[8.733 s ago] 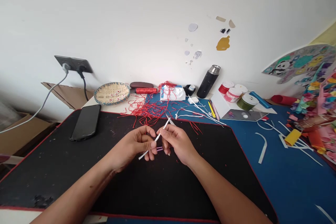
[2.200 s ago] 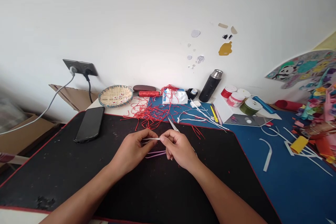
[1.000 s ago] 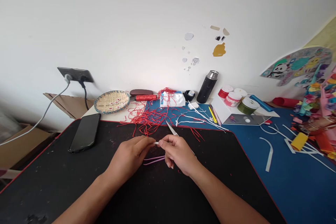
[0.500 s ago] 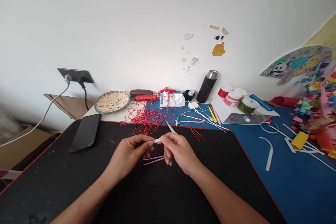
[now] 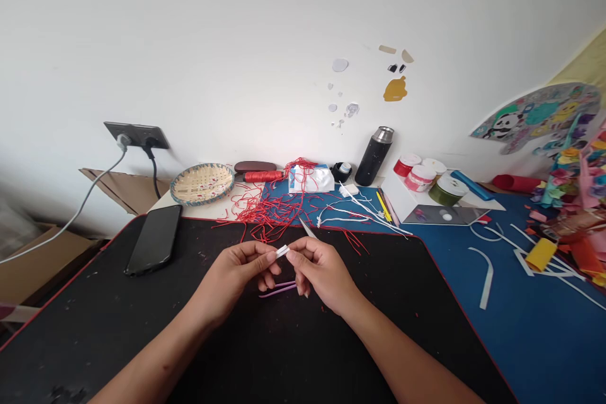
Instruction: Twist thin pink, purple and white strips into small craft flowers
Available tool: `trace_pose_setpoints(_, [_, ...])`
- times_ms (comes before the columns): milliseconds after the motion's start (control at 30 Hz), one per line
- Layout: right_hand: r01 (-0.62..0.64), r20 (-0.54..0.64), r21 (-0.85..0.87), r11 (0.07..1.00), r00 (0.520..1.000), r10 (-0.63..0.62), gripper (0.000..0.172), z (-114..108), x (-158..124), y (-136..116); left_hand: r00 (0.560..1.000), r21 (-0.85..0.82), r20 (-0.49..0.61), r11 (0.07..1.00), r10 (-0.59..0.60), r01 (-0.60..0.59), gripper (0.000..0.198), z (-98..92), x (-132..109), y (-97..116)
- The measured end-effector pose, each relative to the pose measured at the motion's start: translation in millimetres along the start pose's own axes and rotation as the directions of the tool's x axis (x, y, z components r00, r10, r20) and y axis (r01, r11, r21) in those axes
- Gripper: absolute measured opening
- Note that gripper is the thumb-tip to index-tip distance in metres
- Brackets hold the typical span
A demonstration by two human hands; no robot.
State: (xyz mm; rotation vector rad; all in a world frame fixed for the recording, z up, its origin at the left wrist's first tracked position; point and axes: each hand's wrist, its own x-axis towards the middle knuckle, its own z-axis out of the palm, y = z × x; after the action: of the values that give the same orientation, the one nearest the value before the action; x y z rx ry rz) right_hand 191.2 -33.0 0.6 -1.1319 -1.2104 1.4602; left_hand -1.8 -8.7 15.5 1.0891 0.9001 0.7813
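Between my hands is a small white strip [image 5: 283, 252], apparently folded or doubled; its exact kind is hard to make out. My left hand [image 5: 239, 274] is closed, pinching one end between thumb and forefinger. The other end is pinched by my right hand [image 5: 322, 271], also closed. Below, purple tweezers [image 5: 277, 290] lie on the black mat [image 5: 265, 353], partly hidden behind my right fingers. A pointed metal blade [image 5: 307, 228] pokes out beyond my right hand, its rest covered.
Loose red threads [image 5: 272, 211] spread behind my hands, near a red thread spool [image 5: 263, 177]. A phone [image 5: 154, 240] and woven basket [image 5: 202, 184] are at left. White cords [image 5: 345, 221], a black flask [image 5: 374, 156] and paint jars [image 5: 420, 178] stand or lie right.
The white strip has tilted, its right end higher, and more of it shows between my fingertips. Both hands keep their pinch in nearly the same place.
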Motion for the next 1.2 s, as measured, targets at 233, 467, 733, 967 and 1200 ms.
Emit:
trace_pose_setpoints(233, [0.055,-0.052,-0.096,0.994,0.997,-0.06,0.033,2.1,-0.9,1.3,1.0,0.098,0.002,0.995,0.011,-0.012,0.035,4.9,-1.0,2.8])
trace_pose_setpoints(467, [0.129,-0.076,-0.241,0.962,0.986,-0.151,0.023,3.2,-5.6,0.1,0.995,0.27,-0.044,0.96,0.091,-0.076,0.041,6.9,-4.1,-2.2])
trace_pose_setpoints(733, [0.139,-0.078,-0.27,0.953,0.983,-0.165,0.023,3.3,-5.3,-2.0,0.98,0.459,-0.026,0.874,0.195,-0.162,0.039,6.4,-6.0,-7.3])
trace_pose_setpoints(967, [0.125,-0.079,-0.249,0.96,0.986,-0.148,0.026,2.2,-4.7,1.6,0.976,0.515,-0.015,0.838,0.218,-0.179,0.039,8.4,-7.3,-5.2])
trace_pose_setpoints(1200, [0.098,-0.067,-0.227,0.969,0.991,-0.115,0.029,1.9,-4.2,1.3,0.98,0.485,0.036,0.854,0.197,-0.189,0.04,7.9,-9.2,-5.6])
